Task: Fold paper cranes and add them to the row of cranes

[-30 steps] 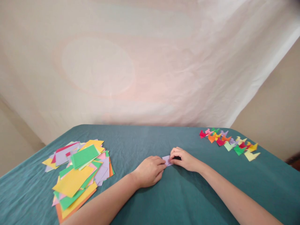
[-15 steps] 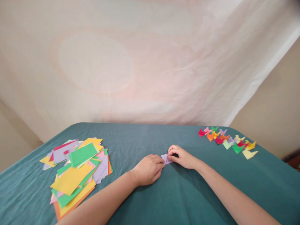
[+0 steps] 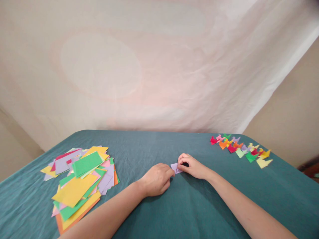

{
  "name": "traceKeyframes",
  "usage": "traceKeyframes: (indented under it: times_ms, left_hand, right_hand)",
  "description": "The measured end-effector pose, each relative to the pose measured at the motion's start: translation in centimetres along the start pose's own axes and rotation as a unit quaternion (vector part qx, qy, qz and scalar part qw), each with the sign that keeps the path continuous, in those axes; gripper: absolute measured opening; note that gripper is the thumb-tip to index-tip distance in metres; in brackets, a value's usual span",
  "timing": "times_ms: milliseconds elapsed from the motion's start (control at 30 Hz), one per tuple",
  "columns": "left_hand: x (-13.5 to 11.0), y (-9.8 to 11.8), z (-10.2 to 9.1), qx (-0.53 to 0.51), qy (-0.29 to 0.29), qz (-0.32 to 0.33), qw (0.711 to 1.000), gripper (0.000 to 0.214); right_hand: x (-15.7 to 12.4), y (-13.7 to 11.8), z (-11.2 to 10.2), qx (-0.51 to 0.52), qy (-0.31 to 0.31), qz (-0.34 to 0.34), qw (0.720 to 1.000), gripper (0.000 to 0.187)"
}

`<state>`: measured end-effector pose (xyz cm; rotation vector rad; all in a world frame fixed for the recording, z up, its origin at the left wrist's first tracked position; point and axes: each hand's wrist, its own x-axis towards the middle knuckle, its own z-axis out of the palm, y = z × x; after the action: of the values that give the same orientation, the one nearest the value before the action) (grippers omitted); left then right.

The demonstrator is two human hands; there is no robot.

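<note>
Here the left hand (image 3: 158, 179) and right hand (image 3: 193, 166) pinch a small lilac paper (image 3: 175, 168) flat on the counter (image 3: 189, 205), apparently mid-fold; a clean crease needs aligned edges and firm pressing.

On a table covered with a teal cloth (image 3: 189, 205), both hands meet over a small lilac piece of paper (image 3: 175, 168) that lies on the cloth. The left hand (image 3: 157, 179) rests curled with its fingertips at the paper's left edge; the right hand (image 3: 192, 166) pinches the paper's right side. To the left lies a loose heap of coloured paper sheets (image 3: 81, 177). At the far right sits a cluster of small folded paper shapes (image 3: 241, 150). A pale sheet (image 3: 149, 66) hangs behind.
</note>
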<state>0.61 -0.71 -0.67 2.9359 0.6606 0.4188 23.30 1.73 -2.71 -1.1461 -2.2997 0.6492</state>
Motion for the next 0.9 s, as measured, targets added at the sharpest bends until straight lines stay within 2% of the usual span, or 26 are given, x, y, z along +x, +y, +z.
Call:
traceKeyframes:
  times_ms: [200,900]
  left_hand:
    - [0.2,0.3,0.1,0.008,-0.002,0.006,1.0,0.039]
    - [0.4,1.2,0.2,0.046,-0.02,-0.027,0.998,0.028]
  right_hand:
    - [0.0,0.1,0.2,0.002,0.007,0.006,1.0,0.019]
    - [-0.1,0.5,0.7,0.001,0.031,0.005,0.999,0.015]
